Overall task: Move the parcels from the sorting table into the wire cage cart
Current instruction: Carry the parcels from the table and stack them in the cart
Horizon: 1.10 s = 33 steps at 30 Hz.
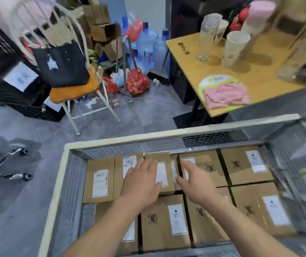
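**Both grips flank a narrow parcel lying lengthwise in the cage**

Grips first: the left hand (140, 182) lies flat with straight fingers across the left part of the narrow parcel (160, 173), fingertips reaching its white label; the right hand (194, 179) hovers released just beside the parcel's right edge, fingers spread, holding nothing. That parcel sits raised on top of the lower layer of boxes, near the far wall of the wire cage cart (59, 182). Its long axis runs away from the person, so the two hands stand on either long side, with the left nearer, in fact touching. By my reading, the parcel is being settled into place, and any nudge would go along or across that axis, into the gap between the labelled box on the left (128, 169) and the printed box on the right (204, 169).

More boxes fill the cart's floor around it. Beyond the cart's far rim stand a wooden worktop (259, 52) with cups, and a chair (74, 89).
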Each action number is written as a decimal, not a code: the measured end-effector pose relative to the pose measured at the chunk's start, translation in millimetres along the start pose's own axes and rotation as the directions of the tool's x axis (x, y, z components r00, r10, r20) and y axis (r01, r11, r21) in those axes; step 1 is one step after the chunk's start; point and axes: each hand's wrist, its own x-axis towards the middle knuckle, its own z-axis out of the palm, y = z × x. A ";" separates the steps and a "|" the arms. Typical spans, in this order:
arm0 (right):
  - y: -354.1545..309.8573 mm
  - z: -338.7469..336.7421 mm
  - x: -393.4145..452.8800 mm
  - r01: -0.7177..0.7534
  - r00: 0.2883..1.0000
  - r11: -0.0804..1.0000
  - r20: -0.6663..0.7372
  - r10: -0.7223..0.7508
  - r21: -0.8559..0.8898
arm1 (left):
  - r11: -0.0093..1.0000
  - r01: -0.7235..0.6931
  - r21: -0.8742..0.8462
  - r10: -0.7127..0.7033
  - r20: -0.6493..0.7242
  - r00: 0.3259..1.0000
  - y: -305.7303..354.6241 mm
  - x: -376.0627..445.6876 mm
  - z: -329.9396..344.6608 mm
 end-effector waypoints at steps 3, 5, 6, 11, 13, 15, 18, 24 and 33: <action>-3.1 -34.7 -34.3 -0.002 0.996 1.000 -0.087 0.004 0.021 | 0.999 -0.041 -0.028 0.039 -0.080 0.996 26.9 -16.9 -32.9; -2.0 -54.8 -56.6 -0.001 0.988 1.000 -0.152 0.003 0.017 | 0.995 -0.092 -0.023 0.089 -0.122 0.989 43.3 -26.5 -50.3; -1.2 -64.5 -67.7 0.001 0.983 1.000 -0.185 0.002 0.015 | 0.993 -0.120 -0.014 0.118 -0.133 0.984 51.6 -31.6 -58.0; 4.2 -109.0 -135.9 -0.077 0.931 0.996 -0.356 0.084 0.033 | 0.950 -0.308 0.050 0.312 -0.207 0.927 92.1 -59.3 -86.0; 7.3 -121.3 -168.3 -0.127 0.897 0.991 -0.421 0.131 0.036 | 0.919 -0.389 0.063 0.393 -0.221 0.893 108.9 -72.0 -92.0; 10.5 -129.1 -199.5 -0.176 0.863 0.983 -0.474 0.177 0.045 | 0.882 -0.463 0.082 0.469 -0.232 0.852 125.8 -84.8 -95.1; 13.0 -135.5 -250.4 -0.265 0.799 0.962 -0.544 0.256 0.064 | 0.813 -0.568 0.129 0.581 -0.231 0.780 152.8 -105.9 -95.9; 25.8 -126.9 -354.3 -0.463 0.651 0.877 -0.623 0.434 0.126 | 0.627 -0.745 0.229 0.779 -0.179 0.600 211.9 -161.4 -88.7; 90.1 -103.8 -518.7 -0.615 0.424 0.737 -0.670 0.609 0.281 | 0.375 -0.872 0.314 0.926 -0.083 0.368 327.6 -266.3 -46.3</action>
